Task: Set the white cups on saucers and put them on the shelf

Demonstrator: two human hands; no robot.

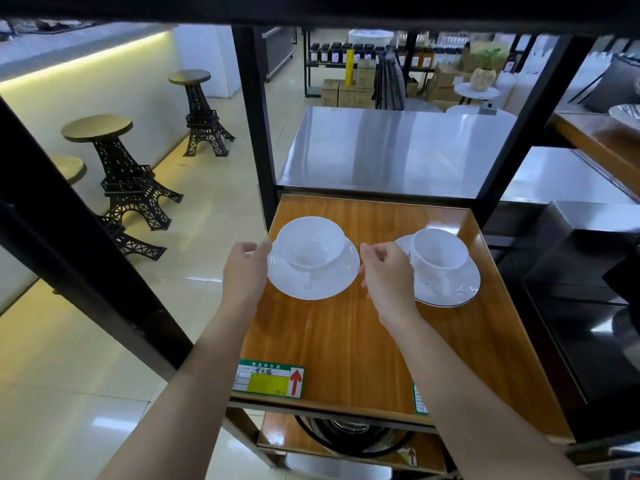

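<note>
Two white cups stand on white saucers on the wooden shelf (349,334). The left cup (310,245) sits on its saucer (332,285) with the handle toward me. The right cup (440,254) rests on a dark-rimmed saucer (460,292) at the shelf's right side. My left hand (244,268) is at the left rim of the left saucer, its fingertips touching or nearly touching the edge. My right hand (384,271) hovers between the two saucers with fingers loosely curled, holding nothing.
Black shelf posts (254,133) frame the opening. A price label (268,378) is stuck on the shelf's front edge. A steel table (394,150) lies behind, a black appliance (581,289) to the right, and Eiffel-tower stools (121,168) on the tiled floor at left.
</note>
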